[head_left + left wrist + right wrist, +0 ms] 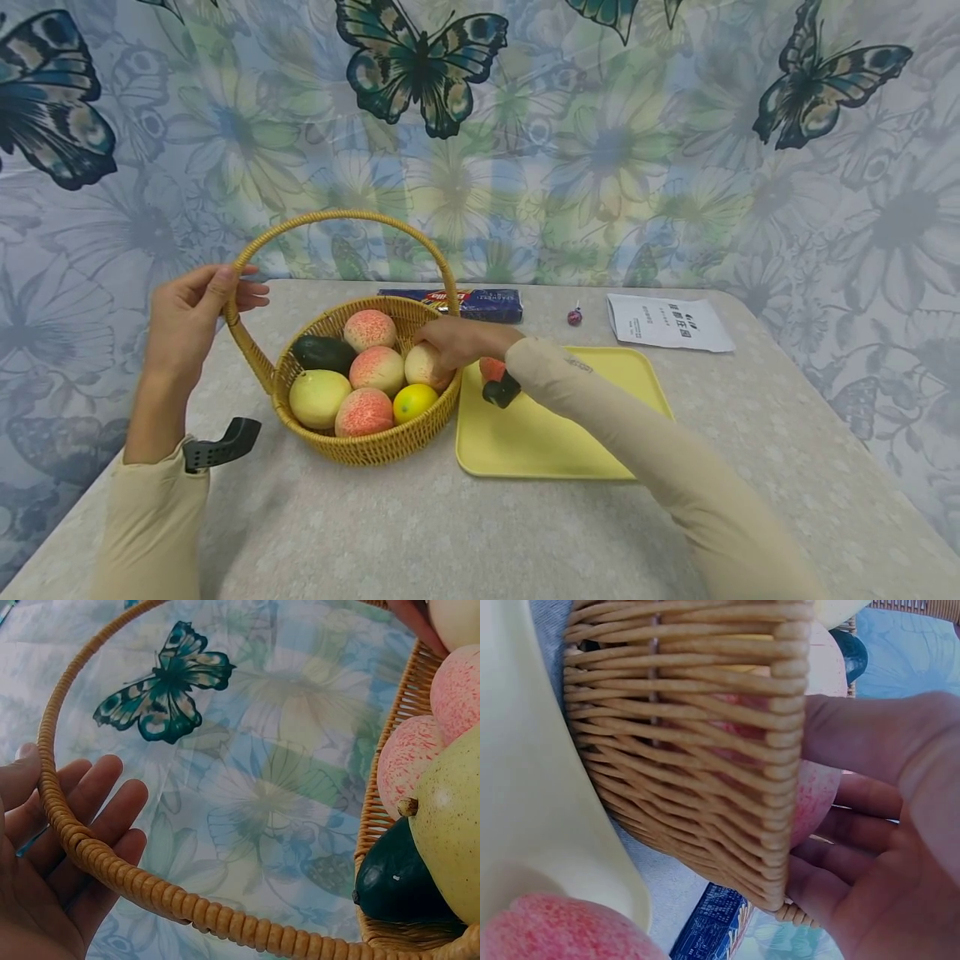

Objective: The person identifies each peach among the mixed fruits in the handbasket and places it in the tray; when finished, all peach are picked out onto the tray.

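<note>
A wicker basket (375,450) with an arched handle (337,215) holds several peaches (377,370), a dark green avocado-like fruit (324,355), a yellow-green pear-like fruit (319,398) and a lemon (415,403). My left hand (191,296) holds the handle's left side, thumb in front and fingers behind, as the left wrist view also shows. Inside the basket's right rim, my right hand (468,340) grips a pale peach (424,367). In the right wrist view its fingers curl about the peach (816,791), partly hidden by the wicker wall.
Right of the basket lies a yellow tray (555,450) with a red peach (491,369), partly covered by my right forearm. Behind are a dark blue packet (491,305), a wrapped lollipop (574,317) and a white printed paper packet (667,322). A butterfly-patterned cloth (525,167) hangs behind the table.
</note>
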The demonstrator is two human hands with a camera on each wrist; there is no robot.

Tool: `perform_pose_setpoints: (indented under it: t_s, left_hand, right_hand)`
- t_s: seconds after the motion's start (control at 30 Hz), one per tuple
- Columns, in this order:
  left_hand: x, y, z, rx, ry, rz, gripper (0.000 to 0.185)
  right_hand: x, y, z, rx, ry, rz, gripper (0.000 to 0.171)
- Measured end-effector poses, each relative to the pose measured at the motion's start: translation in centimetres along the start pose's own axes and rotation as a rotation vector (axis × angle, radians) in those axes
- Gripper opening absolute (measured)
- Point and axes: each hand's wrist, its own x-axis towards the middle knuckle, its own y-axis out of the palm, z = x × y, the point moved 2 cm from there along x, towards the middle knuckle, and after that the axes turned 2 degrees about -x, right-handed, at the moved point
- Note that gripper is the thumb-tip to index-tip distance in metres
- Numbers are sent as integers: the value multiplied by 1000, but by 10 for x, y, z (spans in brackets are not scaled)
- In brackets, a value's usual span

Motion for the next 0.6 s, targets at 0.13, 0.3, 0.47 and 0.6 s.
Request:
perform_pose_setpoints:
  t_s: [0.13, 0.3, 0.47, 0.6]
  left_hand:
    - [0, 0, 0, -1, 3, -3, 33]
    - [-1, 1, -1, 1, 3, -2, 35]
    - [-1, 2, -3, 2, -5, -2, 36]
    - [-2, 2, -3, 8, -8, -3, 37]
  right_hand:
    - [-1, 0, 2, -15, -18, -23, 46]
    - [-3, 1, 1, -16, -33, -49, 47]
    - [-3, 2, -2, -2, -48, -80, 49]
    - [-4, 1, -2, -20, -79, -114, 49]
